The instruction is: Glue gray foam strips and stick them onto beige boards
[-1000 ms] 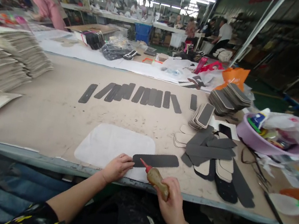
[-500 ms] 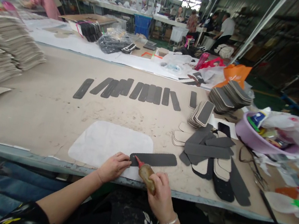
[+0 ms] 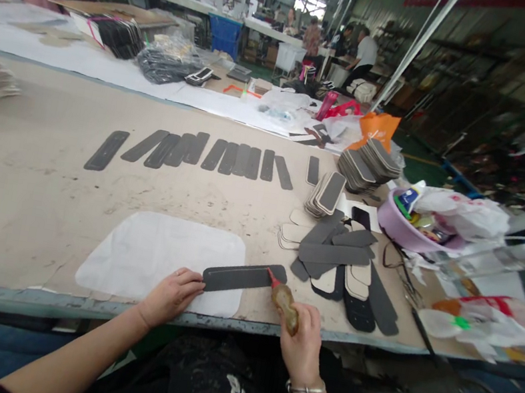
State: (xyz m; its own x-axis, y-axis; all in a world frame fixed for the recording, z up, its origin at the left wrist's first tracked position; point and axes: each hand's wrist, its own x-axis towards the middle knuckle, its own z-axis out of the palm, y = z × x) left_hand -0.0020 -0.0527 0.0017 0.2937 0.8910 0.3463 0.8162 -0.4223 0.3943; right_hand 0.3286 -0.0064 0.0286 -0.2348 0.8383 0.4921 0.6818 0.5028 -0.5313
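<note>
A long dark grey strip (image 3: pixel 243 276) lies partly on a white sheet (image 3: pixel 155 257) near the table's front edge. My left hand (image 3: pixel 170 295) rests with curled fingers on the strip's left end, pinning it down. My right hand (image 3: pixel 302 344) is wrapped round a small brown glue bottle (image 3: pixel 287 301) with a red nozzle. The nozzle tip touches the right end of the strip.
A row of several dark strips (image 3: pixel 199 151) lies across the table's middle. A loose heap of grey and cream pieces (image 3: pixel 336 264) sits to the right, with stacks (image 3: pixel 367 164) and a purple basin (image 3: pixel 413 231) behind. Other people work at far tables.
The bottle's nozzle has travelled from the left end of the strip to its right end. My left hand stays on the left end. The camera has swung to the right.
</note>
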